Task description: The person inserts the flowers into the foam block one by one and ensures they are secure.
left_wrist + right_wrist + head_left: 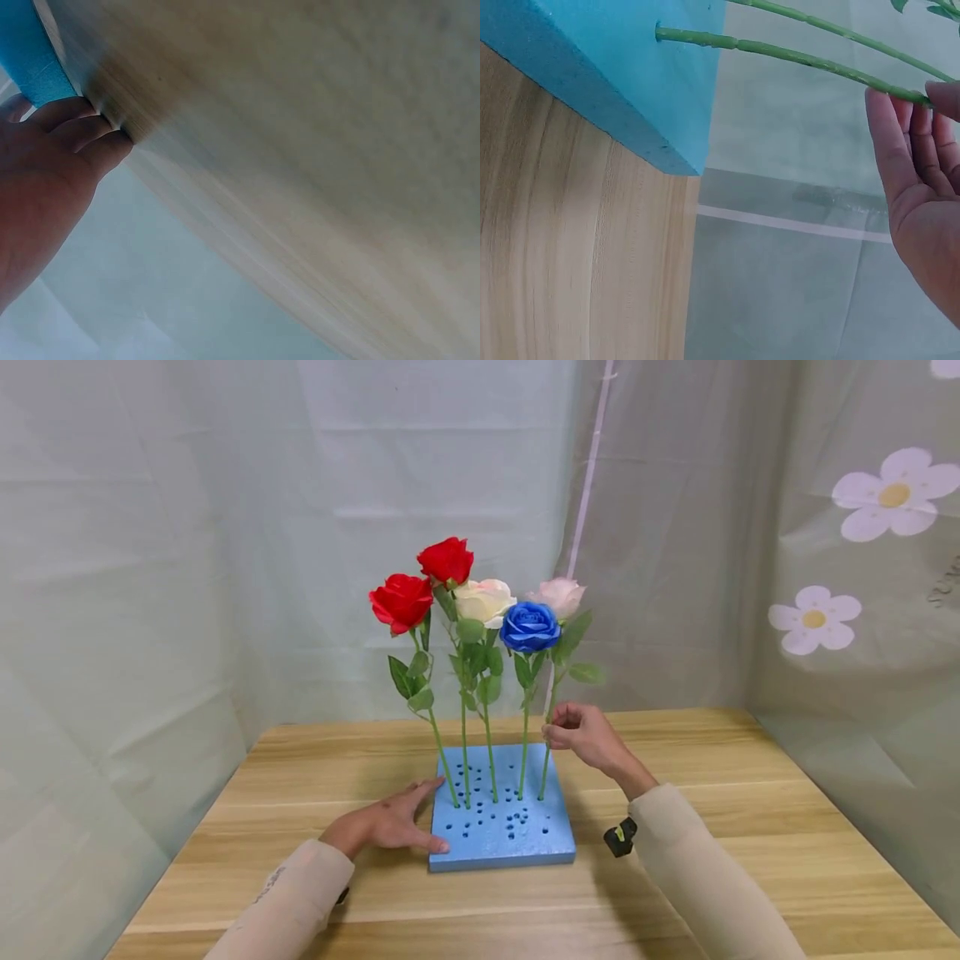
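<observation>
A light blue foam-like board, dotted with holes, lies on the table. Five stems stand in it: two red roses, a cream rose, a blue rose and a pale pink rose. Between thumb and forefinger, my right hand pinches the pink rose's green stem partway up; the right wrist view shows this stem entering a hole. My left hand rests against the board's left edge, thumb at the near corner and fingers spread along the side. Its fingers touch the edge low down.
The wood-grain table extends around the board. Pale cloth curtains hang behind and at both sides, with printed white flowers on the right. A small black device sits by my right sleeve.
</observation>
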